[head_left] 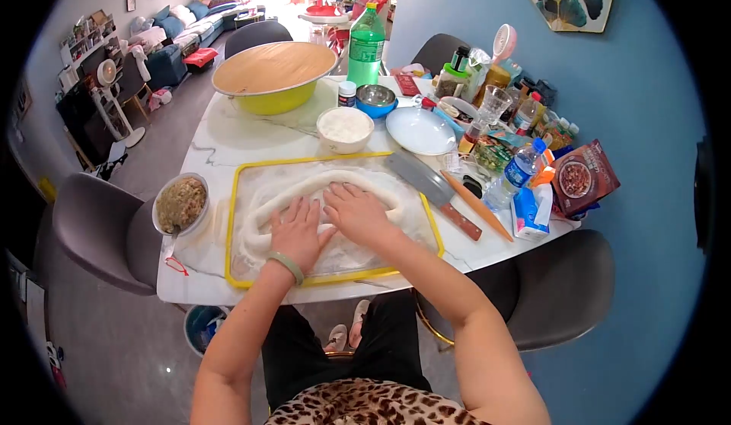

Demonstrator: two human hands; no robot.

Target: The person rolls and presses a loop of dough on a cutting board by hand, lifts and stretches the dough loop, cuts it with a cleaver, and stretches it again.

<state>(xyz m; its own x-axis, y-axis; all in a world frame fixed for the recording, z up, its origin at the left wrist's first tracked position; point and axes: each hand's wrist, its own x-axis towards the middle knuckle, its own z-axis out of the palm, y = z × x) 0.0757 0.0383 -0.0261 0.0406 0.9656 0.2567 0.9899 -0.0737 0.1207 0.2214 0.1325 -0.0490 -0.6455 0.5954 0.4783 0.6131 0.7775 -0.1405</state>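
A long white rope of dough [304, 185] curves in a loop on a floured board with a yellow rim [230, 234]. My left hand [295, 232] lies flat over the dough's left part, fingers spread, a pale bangle on the wrist. Beside it, my right hand [356, 212] rests on the dough with its fingers stretched out. Both palms face down and hide part of the rope. To the right, a cleaver [422, 179] with a wooden handle lies across the board's edge, next to a wooden rolling pin [478, 206].
Left of the board stands a bowl of minced filling [181, 204] with a spoon. Behind it are a flour bowl [345, 128], a large yellow-green basin [278, 97], a green bottle [366, 48] and a white plate [420, 130]. Bottles, jars and a tissue pack [531, 215] crowd the right side.
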